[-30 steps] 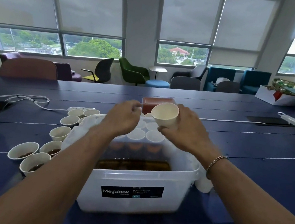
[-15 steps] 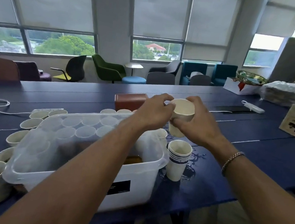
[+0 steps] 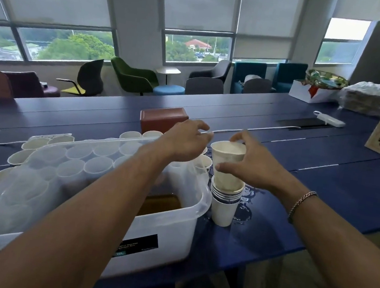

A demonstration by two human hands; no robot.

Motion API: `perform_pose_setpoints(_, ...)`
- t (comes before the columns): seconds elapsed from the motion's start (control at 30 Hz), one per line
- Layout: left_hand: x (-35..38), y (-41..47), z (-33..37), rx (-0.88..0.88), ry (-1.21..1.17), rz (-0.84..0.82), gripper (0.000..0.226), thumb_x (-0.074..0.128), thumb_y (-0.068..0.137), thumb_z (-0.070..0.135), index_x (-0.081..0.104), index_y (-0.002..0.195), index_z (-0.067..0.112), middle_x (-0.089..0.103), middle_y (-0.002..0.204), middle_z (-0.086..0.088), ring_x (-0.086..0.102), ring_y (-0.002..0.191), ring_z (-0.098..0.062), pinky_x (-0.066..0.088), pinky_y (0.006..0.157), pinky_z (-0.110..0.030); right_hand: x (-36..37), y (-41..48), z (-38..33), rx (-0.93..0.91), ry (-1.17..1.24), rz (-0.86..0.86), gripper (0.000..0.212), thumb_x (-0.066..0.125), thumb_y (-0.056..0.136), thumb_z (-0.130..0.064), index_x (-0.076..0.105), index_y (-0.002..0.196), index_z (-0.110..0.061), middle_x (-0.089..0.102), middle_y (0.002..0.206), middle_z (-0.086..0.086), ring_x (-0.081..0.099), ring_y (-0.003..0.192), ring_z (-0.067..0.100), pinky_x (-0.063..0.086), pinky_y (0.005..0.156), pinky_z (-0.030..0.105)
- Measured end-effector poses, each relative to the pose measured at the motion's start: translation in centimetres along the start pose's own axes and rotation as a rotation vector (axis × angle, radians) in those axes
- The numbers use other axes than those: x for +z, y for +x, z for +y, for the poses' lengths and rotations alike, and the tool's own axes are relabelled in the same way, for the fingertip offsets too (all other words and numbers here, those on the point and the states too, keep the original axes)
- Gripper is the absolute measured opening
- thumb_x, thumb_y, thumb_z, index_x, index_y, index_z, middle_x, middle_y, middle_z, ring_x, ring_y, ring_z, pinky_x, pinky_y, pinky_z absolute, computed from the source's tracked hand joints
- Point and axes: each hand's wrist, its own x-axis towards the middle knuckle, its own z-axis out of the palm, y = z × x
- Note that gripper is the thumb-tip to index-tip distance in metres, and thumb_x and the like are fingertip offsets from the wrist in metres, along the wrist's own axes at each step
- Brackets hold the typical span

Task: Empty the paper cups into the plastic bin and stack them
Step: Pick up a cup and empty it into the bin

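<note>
Stacking step, frame centre-right: my right grip (image 3: 251, 168) holds an emptied cup (image 3: 227, 155), half seated in the stack (image 3: 223, 208) beside the bin (image 3: 172, 227). My left grip (image 3: 187, 141) hangs open, empty. Next, I judge: press down, fetch another cup.

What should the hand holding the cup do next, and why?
Probably press the cup down and let go. The right hand grips it with its base only partly inside the stack beside the plastic bin, so it sits high above the other rims.
</note>
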Motion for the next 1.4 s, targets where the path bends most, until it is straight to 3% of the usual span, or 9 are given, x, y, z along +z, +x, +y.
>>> perform_pose_setpoints(0.17,0.1,1.7,-0.5,-0.001,0.015,-0.034,0.041,0.047,0.101,0.041,0.055,0.136,0.022,0.064,0.130,-0.003,0.063,0.106,-0.019,0.049,0.098,-0.037,-0.4,1.3,0.7,0.044,0.004,-0.059,0.072,0.086,0.068,-0.038,0.039,0.121,-0.027,0.047,0.121,0.001,0.055,0.100,0.024,0.052,0.074,0.028)
perform_pose_setpoints(0.33,-0.1,2.9,-1.0,0.004,0.017,-0.037,0.039,0.047,0.102,0.038,0.055,0.136,0.020,0.062,0.131,-0.003,0.061,0.082,-0.006,0.040,0.063,-0.016,-1.2,1.6,1.2,0.076,0.032,-0.074,0.086,0.087,0.066,-0.041,0.036,0.135,-0.029,0.043,0.127,-0.001,0.050,0.111,0.024,0.051,0.094,0.041)
perform_pose_setpoints(0.5,0.1,4.4,-0.7,0.029,0.023,-0.023,0.036,0.049,0.100,0.040,0.061,0.128,0.022,0.065,0.126,-0.003,0.061,0.097,-0.016,0.047,0.077,-0.025,-1.0,2.3,0.9,0.079,0.074,-0.155,0.069,0.066,0.075,-0.064,0.048,0.129,-0.025,0.057,0.114,-0.003,0.057,0.103,0.017,0.048,0.080,0.030)
perform_pose_setpoints(0.63,0.2,5.2,-0.9,0.022,0.037,-0.040,0.033,0.049,0.100,0.039,0.064,0.124,0.021,0.067,0.122,-0.003,0.063,0.099,-0.018,0.047,0.081,-0.026,-0.2,4.6,0.9,0.049,0.084,-0.081,0.034,0.055,0.094,-0.045,0.063,0.110,-0.016,0.065,0.106,0.002,0.062,0.096,0.018,0.051,0.077,0.032)
perform_pose_setpoints(0.73,0.2,5.8,-1.5,-0.001,0.054,-0.043,0.032,0.051,0.099,0.037,0.066,0.122,0.020,0.068,0.119,-0.002,0.065,0.094,-0.016,0.045,0.075,-0.023,1.5,7.0,1.2,0.054,0.023,-0.177,0.023,0.054,0.097,-0.030,0.068,0.101,-0.012,0.068,0.098,0.003,0.063,0.094,0.020,0.051,0.084,0.036)
perform_pose_setpoints(0.87,0.3,6.7,-2.6,-0.040,0.082,-0.048,0.032,0.053,0.097,0.036,0.066,0.122,0.021,0.067,0.123,-0.002,0.062,0.100,-0.019,0.046,0.086,-0.027,3.8,9.9,1.4,0.073,-0.111,-0.277,0.021,0.051,0.090,-0.019,0.069,0.084,-0.009,0.070,0.089,0.007,0.064,0.087,0.025,0.052,0.073,0.034)
perform_pose_setpoints(1.23,-0.5,8.8,-4.4,-0.055,0.101,-0.094,0.031,0.051,0.100,0.034,0.064,0.126,0.021,0.064,0.126,0.001,0.059,0.102,-0.016,0.043,0.085,-0.028,4.8,12.9,-0.1,0.156,-0.470,-0.787,0.037,0.046,0.099,-0.030,0.056,0.129,-0.010,0.057,0.104,0.005,0.056,0.090,0.019,0.045,0.064,0.026)
perform_pose_setpoints(1.33,-0.7,8.8,-4.7,-0.061,0.113,-0.108,0.033,0.051,0.101,0.033,0.062,0.129,0.020,0.063,0.129,-0.001,0.058,0.106,-0.017,0.044,0.087,-0.029,5.1,12.9,-0.5,0.103,-0.468,-0.836,0.040,0.049,0.100,-0.021,0.050,0.137,-0.005,0.055,0.088,0.000,0.050,0.081,0.013,0.040,0.055,0.008)
perform_pose_setpoints(1.4,-0.8,8.7,-4.8,-0.062,0.121,-0.114,0.034,0.050,0.101,0.033,0.061,0.130,0.019,0.062,0.130,-0.001,0.057,0.105,-0.016,0.042,0.086,-0.028,5.4,12.7,-0.9,0.079,-0.507,-0.795,0.042,0.049,0.100,-0.016,0.042,0.142,-0.010,0.059,0.110,0.010,0.043,0.084,0.015,0.036,0.052,0.003)
